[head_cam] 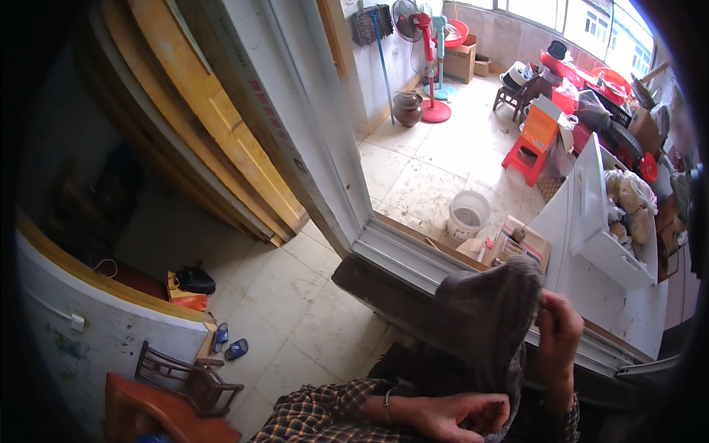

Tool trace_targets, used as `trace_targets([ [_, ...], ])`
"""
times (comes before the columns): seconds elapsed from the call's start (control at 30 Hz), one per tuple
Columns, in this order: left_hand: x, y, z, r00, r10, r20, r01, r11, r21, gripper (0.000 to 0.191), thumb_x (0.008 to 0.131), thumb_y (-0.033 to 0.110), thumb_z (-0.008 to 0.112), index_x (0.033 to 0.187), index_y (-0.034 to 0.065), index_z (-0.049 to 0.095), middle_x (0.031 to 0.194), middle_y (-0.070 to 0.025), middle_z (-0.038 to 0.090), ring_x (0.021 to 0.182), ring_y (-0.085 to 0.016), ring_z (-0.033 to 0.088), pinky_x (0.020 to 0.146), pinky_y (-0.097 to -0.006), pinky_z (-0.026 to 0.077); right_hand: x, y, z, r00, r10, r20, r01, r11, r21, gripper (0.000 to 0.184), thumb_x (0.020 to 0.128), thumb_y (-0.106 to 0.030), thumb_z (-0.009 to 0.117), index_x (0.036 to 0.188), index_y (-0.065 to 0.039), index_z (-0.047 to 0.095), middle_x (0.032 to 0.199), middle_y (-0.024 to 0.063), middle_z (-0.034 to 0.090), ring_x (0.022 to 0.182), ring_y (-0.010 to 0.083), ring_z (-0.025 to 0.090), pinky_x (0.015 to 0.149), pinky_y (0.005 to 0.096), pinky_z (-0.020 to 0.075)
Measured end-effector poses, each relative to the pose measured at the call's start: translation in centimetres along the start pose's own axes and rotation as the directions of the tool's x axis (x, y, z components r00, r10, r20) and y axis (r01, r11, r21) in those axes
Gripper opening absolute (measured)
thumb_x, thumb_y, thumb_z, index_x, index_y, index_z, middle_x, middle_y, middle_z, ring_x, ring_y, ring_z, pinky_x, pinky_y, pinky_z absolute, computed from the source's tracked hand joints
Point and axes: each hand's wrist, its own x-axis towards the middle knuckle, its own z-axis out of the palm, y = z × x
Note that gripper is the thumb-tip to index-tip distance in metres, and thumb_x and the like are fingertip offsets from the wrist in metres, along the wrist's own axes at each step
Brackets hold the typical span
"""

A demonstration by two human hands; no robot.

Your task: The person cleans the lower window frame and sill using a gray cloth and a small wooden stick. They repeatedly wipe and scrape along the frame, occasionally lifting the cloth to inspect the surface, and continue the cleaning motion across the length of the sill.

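Observation:
A grey-brown cloth (498, 315) hangs in folds before me, over the inner ledge (399, 293) of a window. My right hand (559, 326) grips its right edge between thumb and fingers. Lower down, my left hand (454, 415), with a metal bangle at the wrist, is curled on the bottom of the cloth. Behind it runs the white window frame's sill track (410, 252). The upright frame post (304, 111) rises to the left and bears printed writing.
Past the window stand a white bucket (468, 216), a cardboard box (518, 243), a red stool (526, 160) and an open white freezer (590, 199) holding bags. Left, on my side, are a wooden chair (207, 385), blue slippers (237, 349) and a yellow door (205, 99).

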Motion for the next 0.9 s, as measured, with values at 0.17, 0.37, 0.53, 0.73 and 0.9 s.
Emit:
trace_targets([
  [0.17,-1.6,1.8,-0.6,0.948,-0.056,-0.315,0.066,0.998,0.023,0.03,0.087,0.005,0.067,0.111,0.0074,0.048,0.1,0.0023,0.05,0.092,-0.005,0.052,0.084,-0.023,0.044,-4.4,1.7,-3.8,0.98,0.101,-0.17,-0.122,0.985,-0.121,0.018,0.083,0.004,0.059,0.101,0.002,0.064,0.078,0.011,0.058,0.068,0.0207,0.056,0.063,0.0313,0.0442],
  [0.37,-0.2,1.4,-0.6,0.946,-0.114,-0.305,0.174,0.969,0.177,0.035,0.089,0.012,0.072,0.115,0.0075,0.049,0.098,0.0039,0.05,0.083,-0.003,0.047,0.076,-0.0214,0.041,-11.9,3.7,-6.6,0.863,0.344,-0.37,-0.389,0.92,-0.053,0.016,0.093,-0.003,0.062,0.108,0.002,0.064,0.087,0.0084,0.064,0.076,0.0178,0.059,0.072,0.0289,0.048],
  [0.53,4.6,-0.1,-0.4,0.981,-0.142,-0.135,0.179,0.929,0.325,0.04,0.089,0.012,0.073,0.12,0.0053,0.049,0.105,0.0022,0.05,0.084,-0.005,0.045,0.076,-0.0215,0.04,-17.2,4.1,-10.7,0.631,0.386,-0.673,-0.524,0.852,-0.002,0.024,0.101,-0.01,0.056,0.121,0.001,0.064,0.099,0.0035,0.065,0.087,0.0129,0.058,0.08,0.0276,0.0485],
  [0.73,8.8,-2.4,-1.8,0.967,-0.191,-0.167,0.223,0.954,0.201,0.042,0.089,0.007,0.071,0.123,0.0047,0.048,0.109,0.0002,0.057,0.1,-0.006,0.057,0.087,-0.0226,0.046,-17.6,4.4,-13.9,0.808,0.18,-0.562,-0.541,0.605,-0.584,0.03,0.091,-0.002,0.06,0.12,-0.002,0.066,0.1,0.0177,0.064,0.093,0.0366,0.065,0.079,0.0413,0.0528],
  [0.9,6.6,-3.4,-3.3,0.913,-0.237,-0.333,0.299,0.943,0.148,0.04,0.088,0.0,0.07,0.122,0.0055,0.05,0.117,-0.0007,0.053,0.111,-0.008,0.056,0.097,-0.0259,0.046,-13.5,4.9,-12.6,0.982,0.121,-0.144,-0.188,0.597,-0.78,0.022,0.083,-0.004,0.07,0.105,-0.006,0.069,0.081,0.0106,0.055,0.073,0.0295,0.061,0.062,0.0403,0.0491],
])
